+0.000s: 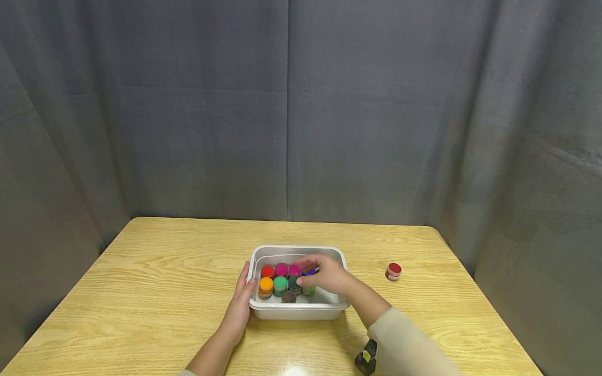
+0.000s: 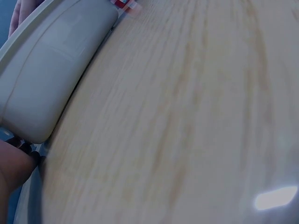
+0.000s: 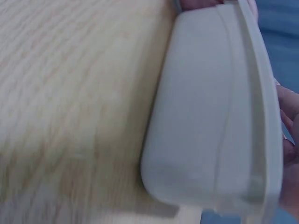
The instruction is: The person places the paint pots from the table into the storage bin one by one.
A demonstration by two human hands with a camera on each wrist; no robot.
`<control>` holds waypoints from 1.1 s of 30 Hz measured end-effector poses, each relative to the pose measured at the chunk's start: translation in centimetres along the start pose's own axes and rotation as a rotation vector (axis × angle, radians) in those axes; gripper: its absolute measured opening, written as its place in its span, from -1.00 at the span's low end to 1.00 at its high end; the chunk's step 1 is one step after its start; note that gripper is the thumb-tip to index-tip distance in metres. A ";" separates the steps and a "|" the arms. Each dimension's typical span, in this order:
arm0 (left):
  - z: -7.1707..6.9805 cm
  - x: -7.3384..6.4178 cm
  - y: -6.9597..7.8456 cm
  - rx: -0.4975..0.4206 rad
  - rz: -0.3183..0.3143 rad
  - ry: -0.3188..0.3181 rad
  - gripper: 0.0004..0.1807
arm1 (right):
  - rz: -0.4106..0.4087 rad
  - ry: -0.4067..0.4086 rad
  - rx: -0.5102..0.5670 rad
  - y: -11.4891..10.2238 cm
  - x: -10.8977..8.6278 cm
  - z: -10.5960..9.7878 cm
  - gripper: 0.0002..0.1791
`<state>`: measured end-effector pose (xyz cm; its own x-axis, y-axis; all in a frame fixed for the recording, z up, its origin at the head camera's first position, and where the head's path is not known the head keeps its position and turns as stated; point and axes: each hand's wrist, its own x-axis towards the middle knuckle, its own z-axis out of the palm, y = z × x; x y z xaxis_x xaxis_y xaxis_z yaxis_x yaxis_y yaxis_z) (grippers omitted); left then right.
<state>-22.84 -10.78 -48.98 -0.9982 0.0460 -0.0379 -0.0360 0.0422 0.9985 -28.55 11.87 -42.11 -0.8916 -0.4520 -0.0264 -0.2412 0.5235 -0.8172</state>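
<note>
A white plastic tub (image 1: 297,313) sits on the table with several small lidded paint jars inside. Among them are a red jar (image 1: 267,271), an orange jar (image 1: 265,284), a green jar (image 1: 280,283), a dark green jar (image 1: 294,284) and a brown-lidded jar (image 1: 289,296). My left hand (image 1: 239,308) holds the tub's left side, thumb over the rim. Reaching in over the right side, my right hand (image 1: 326,274) has its thumb at the dark green jar and fingertips by a magenta jar (image 1: 294,269). I cannot tell whether it grips one. Its palm partly covers a blue and a light green jar (image 1: 309,291).
Another red-lidded jar (image 1: 393,271) stands on the wooden table (image 1: 164,292) to the right of the tub. Grey curtains (image 1: 211,130) hang behind and along both sides of the table. A dark wrist device (image 1: 366,357) shows below the right sleeve.
</note>
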 end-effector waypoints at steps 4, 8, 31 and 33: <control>0.0 0.0 0.0 -0.001 0.001 0.001 -0.35 | 0.004 0.037 0.045 0.5 -0.7 -1.7 -0.51; 0.0 0.0 0.0 -0.003 0.005 0.004 -0.34 | 0.023 0.111 0.056 1.4 -1.2 -3.3 -0.52; 0.1 0.0 0.0 0.004 -0.007 0.006 -0.33 | 0.275 0.439 0.024 8.7 -5.8 -10.0 -0.39; 0.1 0.0 0.1 0.006 -0.010 0.005 -0.33 | 0.287 0.444 0.024 9.3 -6.2 -10.2 -0.37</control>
<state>-22.79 -10.64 -48.93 -0.9980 0.0409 -0.0481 -0.0461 0.0486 0.9978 -29.21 26.90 -43.68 -0.9982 0.0589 -0.0089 0.0406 0.5626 -0.8257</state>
